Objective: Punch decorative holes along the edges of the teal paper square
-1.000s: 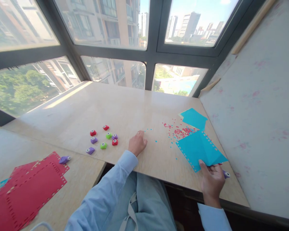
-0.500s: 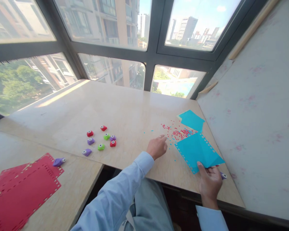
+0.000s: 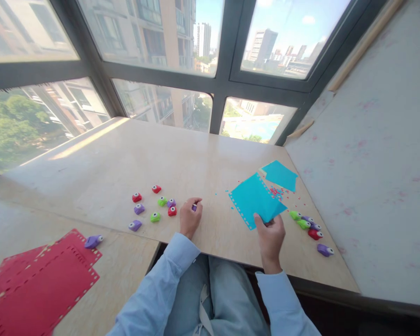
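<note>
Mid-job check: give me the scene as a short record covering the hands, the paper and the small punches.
Left hand: closed around a purple punch
Right hand: pinching the near edge of a blue sheet
Blue sheet edges: holes along two visible sides
Beyond it: second blue piece, red and blue paper bits
Far left: red sheets, purple eye-topped punch at a corner
Left group: eight punches, red, green, purple
Right group: six punches, same colors

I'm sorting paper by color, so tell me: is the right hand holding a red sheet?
No, the right hand holds a blue sheet, while the red sheets lie over at the left.
</note>
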`<state>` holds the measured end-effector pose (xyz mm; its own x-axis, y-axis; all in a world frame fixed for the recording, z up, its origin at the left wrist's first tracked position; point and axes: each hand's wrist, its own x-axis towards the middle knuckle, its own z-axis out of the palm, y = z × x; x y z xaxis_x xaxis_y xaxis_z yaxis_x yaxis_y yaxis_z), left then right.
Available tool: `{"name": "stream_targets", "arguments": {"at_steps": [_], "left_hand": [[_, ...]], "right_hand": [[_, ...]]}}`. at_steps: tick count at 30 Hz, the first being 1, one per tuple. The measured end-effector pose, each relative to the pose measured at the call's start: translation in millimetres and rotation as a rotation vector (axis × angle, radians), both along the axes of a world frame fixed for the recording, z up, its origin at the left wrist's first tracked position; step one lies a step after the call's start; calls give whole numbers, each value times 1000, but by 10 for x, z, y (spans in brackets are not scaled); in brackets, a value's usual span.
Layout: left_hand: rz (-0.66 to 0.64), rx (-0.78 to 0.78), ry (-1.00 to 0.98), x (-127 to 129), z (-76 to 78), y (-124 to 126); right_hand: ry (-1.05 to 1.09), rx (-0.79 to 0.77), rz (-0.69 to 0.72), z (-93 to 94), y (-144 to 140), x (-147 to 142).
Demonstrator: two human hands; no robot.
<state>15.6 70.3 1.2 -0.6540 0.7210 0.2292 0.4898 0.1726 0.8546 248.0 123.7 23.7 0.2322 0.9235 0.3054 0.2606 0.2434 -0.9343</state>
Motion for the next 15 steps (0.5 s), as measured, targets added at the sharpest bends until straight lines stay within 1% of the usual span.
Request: {"name": "stream_targets", "arguments": {"at_steps": [2,4,7,10,12,15], "left_hand": [[-24,28,-28,12,-5,-16],[-36,53,-52,19,-12,-15],[-54,92,-84,8,-33,-10],[-76,115,-109,-11,-56,-13],[-84,118,-117,-19,-64,-18],[-94,111,-119,-21,-63,-23]], "right_hand": [[-127,32,29,33,37,-286],[-239,76,75,4,88,-516],[-345,163,126,-107,153,-707],[-363,224,144,-215,194,-668],[-394,239,81,-258,222,-527],[-440,243,-37,-277,276,-216]]}}
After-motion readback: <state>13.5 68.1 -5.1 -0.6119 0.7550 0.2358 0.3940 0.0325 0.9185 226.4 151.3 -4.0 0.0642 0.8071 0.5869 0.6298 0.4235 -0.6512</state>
